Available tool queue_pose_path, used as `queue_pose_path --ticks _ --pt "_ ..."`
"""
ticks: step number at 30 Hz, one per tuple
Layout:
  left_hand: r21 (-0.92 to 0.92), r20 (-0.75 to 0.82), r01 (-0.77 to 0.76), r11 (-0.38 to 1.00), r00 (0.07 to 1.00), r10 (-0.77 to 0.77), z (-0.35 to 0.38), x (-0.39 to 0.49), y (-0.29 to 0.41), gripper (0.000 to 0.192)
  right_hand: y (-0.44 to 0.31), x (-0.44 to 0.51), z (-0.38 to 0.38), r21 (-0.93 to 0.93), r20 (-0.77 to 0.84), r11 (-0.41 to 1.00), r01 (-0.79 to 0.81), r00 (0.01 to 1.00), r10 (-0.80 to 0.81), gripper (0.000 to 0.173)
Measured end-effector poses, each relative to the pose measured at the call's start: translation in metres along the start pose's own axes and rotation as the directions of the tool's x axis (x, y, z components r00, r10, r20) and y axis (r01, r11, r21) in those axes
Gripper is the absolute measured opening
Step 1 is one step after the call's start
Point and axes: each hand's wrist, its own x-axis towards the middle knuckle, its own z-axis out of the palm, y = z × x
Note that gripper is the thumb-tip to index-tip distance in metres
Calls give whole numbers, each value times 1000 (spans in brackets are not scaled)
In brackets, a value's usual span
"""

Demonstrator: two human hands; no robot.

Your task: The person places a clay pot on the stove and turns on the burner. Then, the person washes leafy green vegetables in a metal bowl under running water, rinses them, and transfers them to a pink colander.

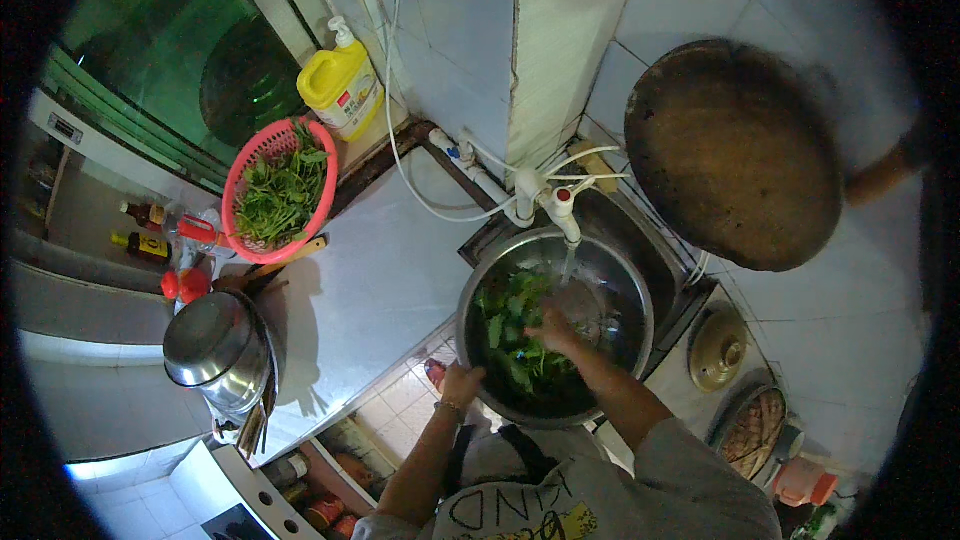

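Note:
A large metal basin [466,349] sits over the sink [622,217], under a white tap [564,217] with water running from it. Leafy greens [517,315] lie wet in the basin, mostly on its left side. My left hand [463,384] grips the basin's near left rim, a bracelet at the wrist. Inside the basin, my right hand [556,328] is at the greens, close to the falling water. Its fingers are partly blurred, so whether they hold any leaves is unclear.
A pink plastic basket [330,199] of greens stands on the left counter [382,262], near a yellow pump jug [341,90]. Metal pots [217,345] and bottles [146,246] line that side. A wok [735,157] hangs at right, above a lid [718,349].

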Motion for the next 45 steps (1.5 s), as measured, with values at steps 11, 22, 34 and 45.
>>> queue_pose_path --ticks 11,22,34,45 --pt "130 -62 -10 991 998 18 1 22 -48 37 1 5 -119 105 17 989 -105 994 104 64" --pt "9 -10 -15 1000 1000 15 1 13 -26 35 -20 30 -104 -155 -183 980 128 971 -156 28" --pt "60 -8 -18 998 1000 19 4 -9 20 33 -29 -19 -114 -366 -267 919 -147 962 48 21" --pt "175 -16 -36 984 999 40 -1 19 -42 38 -63 -83 39 -319 -24 939 128 989 -143 67"
